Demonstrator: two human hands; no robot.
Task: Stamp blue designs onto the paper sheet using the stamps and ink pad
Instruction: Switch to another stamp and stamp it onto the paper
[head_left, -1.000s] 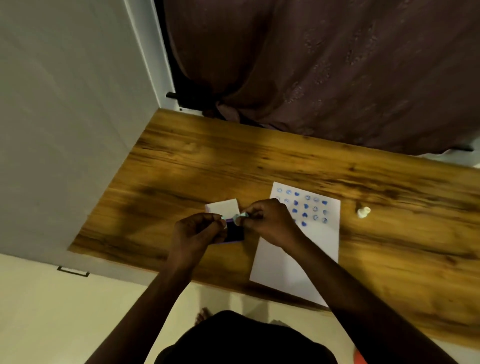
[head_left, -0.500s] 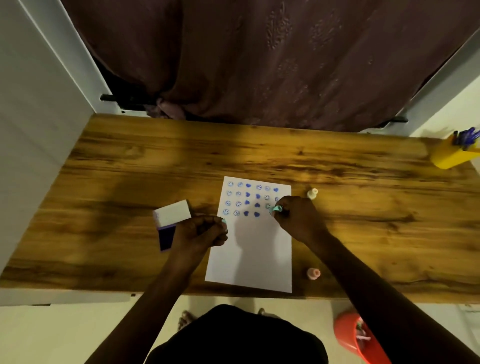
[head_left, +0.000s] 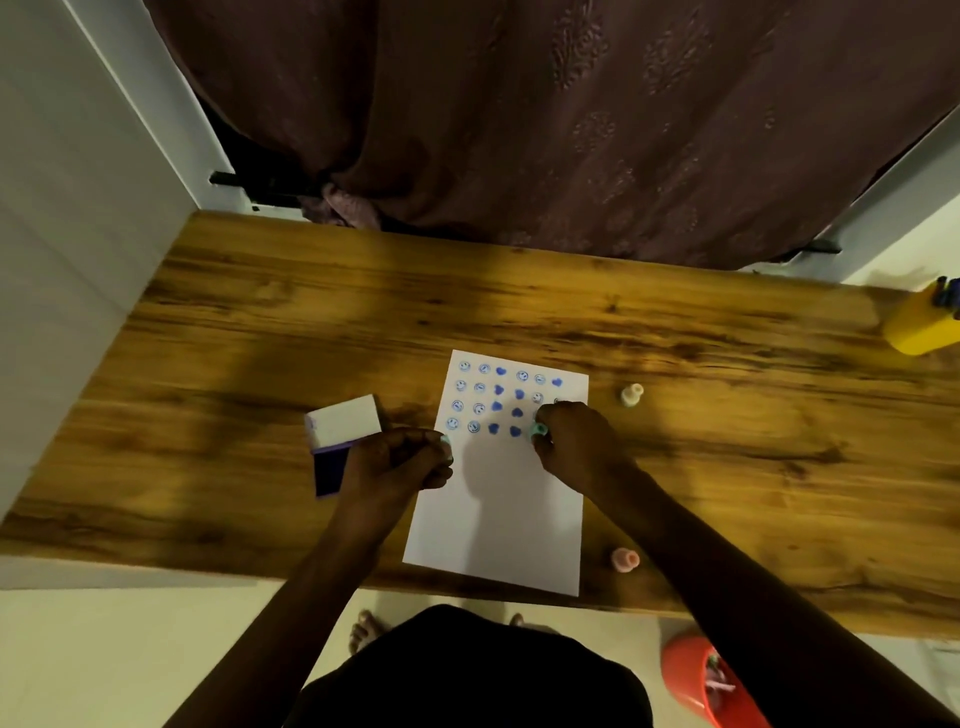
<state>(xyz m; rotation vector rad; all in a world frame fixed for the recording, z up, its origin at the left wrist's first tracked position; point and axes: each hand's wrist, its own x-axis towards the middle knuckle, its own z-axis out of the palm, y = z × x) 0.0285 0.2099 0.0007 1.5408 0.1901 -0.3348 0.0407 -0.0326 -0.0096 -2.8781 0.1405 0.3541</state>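
My right hand hides most of the teal stamp and some prints; my left hand covers part of the ink pad; the yellow pen holder is cropped.

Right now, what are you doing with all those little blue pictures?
A person is stamping blue faces and hearts onto a white paper sheet. The right hand presses a small teal stamp down at the end of the fourth row. The left hand rests at the sheet's left edge, beside the open ink pad. Two more stamps, a cream stamp and a pink stamp, wait on the table.

Ink pad left of paper, stamps (perhaps) right
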